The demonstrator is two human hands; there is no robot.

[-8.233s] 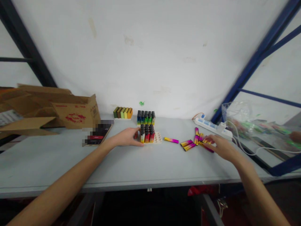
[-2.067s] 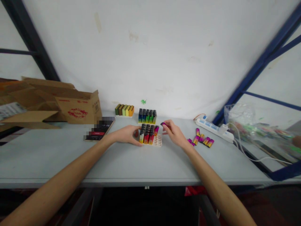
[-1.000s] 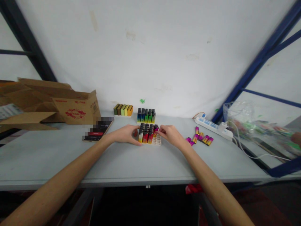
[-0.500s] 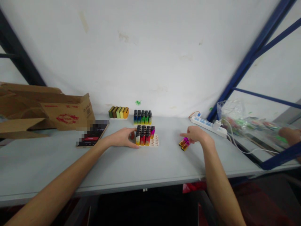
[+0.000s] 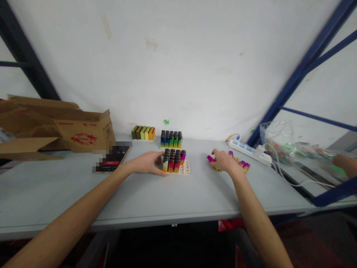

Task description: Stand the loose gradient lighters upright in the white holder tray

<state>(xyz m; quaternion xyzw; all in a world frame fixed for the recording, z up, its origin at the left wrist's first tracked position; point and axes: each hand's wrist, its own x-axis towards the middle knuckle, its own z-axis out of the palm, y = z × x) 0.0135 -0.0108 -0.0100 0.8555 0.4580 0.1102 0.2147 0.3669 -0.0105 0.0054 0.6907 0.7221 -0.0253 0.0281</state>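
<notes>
A white tray (image 5: 184,168) stands mid-table, with upright lighters (image 5: 171,164) filling its left part and bare round slots at its right. My left hand (image 5: 149,163) grips the tray's left side, thumb at the front corner and fingers behind. A purple lighter (image 5: 182,158) stands at the right of the group. Palm down to the right of the tray, my right hand (image 5: 223,160) has its fingers closed on a purple and yellow lighter (image 5: 211,159), partly hidden beneath them. More purple and yellow lighters (image 5: 246,168) lie beyond that hand.
Behind stand a blue and green lighter group (image 5: 171,139) and a yellow and brown one (image 5: 143,133). A phone (image 5: 113,159) and cardboard box (image 5: 83,136) are at left. At right are a power strip (image 5: 249,152), cable, blue frame (image 5: 279,100), plastic bags and another person's hand (image 5: 344,165).
My right hand has turned and shifted slightly left; lighters beyond it have come into view. The two lighters under it have changed position. My left hand stays at the tray, and the view has shifted slightly.
</notes>
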